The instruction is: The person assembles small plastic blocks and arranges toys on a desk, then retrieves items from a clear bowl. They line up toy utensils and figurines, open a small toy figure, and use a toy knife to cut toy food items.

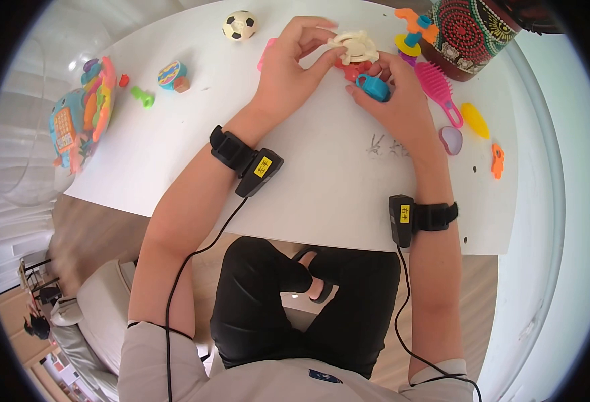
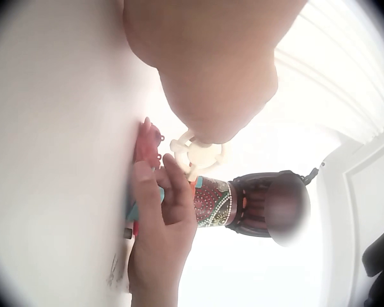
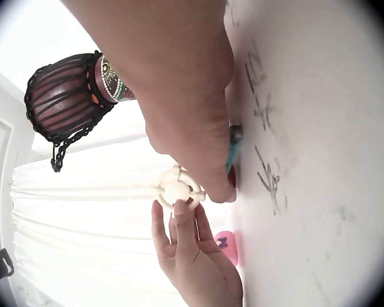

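Observation:
A cream ring-shaped toy (image 1: 355, 47) is pinched between the thumb and fingers of the left hand (image 1: 289, 70); the right wrist view shows the cream toy (image 3: 176, 189) upright in the left hand (image 3: 195, 256). The right hand (image 1: 402, 94) curls round a blue toy (image 1: 374, 88), low over the table, its fingertips close to the cream toy. Beneath the cream toy lies a red toy (image 1: 352, 70), partly hidden by the right hand. In the left wrist view the right hand (image 2: 159, 236) is beside the red toy (image 2: 147, 144).
A patterned drum (image 1: 461, 37) stands at the back right, near a pink brush (image 1: 437, 90), a yellow piece (image 1: 475, 120) and a purple heart-shaped piece (image 1: 451, 140). A toy football (image 1: 240, 26) is at the back. Leftward are a round toy (image 1: 172, 76) and a colourful toy (image 1: 80, 120).

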Available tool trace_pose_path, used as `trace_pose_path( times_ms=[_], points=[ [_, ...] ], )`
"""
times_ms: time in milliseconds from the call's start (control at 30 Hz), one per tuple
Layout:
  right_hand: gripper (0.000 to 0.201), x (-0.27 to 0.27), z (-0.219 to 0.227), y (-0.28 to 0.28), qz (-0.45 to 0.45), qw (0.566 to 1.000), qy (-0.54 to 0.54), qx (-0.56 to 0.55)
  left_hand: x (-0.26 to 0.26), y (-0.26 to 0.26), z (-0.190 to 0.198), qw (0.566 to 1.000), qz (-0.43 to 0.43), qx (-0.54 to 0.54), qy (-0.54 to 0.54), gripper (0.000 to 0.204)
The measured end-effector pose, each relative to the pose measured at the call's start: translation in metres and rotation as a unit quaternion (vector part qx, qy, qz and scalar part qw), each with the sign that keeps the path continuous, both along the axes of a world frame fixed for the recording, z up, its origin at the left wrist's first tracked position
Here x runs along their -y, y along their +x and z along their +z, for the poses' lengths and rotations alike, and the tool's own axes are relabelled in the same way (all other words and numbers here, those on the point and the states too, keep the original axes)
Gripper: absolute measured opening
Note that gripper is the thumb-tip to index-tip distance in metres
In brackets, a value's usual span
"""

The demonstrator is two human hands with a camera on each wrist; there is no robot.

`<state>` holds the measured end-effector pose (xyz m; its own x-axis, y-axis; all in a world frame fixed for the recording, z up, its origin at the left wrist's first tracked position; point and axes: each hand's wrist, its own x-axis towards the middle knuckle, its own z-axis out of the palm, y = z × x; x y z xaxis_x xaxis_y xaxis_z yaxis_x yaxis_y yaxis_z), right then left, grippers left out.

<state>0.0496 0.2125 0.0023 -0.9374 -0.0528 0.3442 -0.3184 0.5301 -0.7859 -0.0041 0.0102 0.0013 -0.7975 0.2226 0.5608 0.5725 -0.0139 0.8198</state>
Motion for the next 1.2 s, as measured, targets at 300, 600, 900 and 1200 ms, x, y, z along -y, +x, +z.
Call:
trace_pose_path(
  times_ms=[300,600,900,1200],
  points=[
    [0.053,0.001,-0.003,-0.002,-0.009,0.993,0.093,-0.072,0.003,-0.006,-0.008,0.996,0.041,-0.042,-0.065,0.029],
    [0.045,0.002,0.003,0.000,0.030,0.993,0.089,-0.072,0.006,-0.004,-0.003,0.993,0.055,0.057,-0.091,0.023],
    [0.042,0.002,0.001,-0.001,0.022,0.992,0.097,-0.080,0.004,-0.007,-0.011,0.990,0.058,-0.004,-0.126,0.021],
    [0.043,0.003,0.002,0.000,0.015,0.995,0.078,-0.055,0.004,-0.005,-0.009,0.989,0.069,0.042,-0.120,0.025]
  ],
)
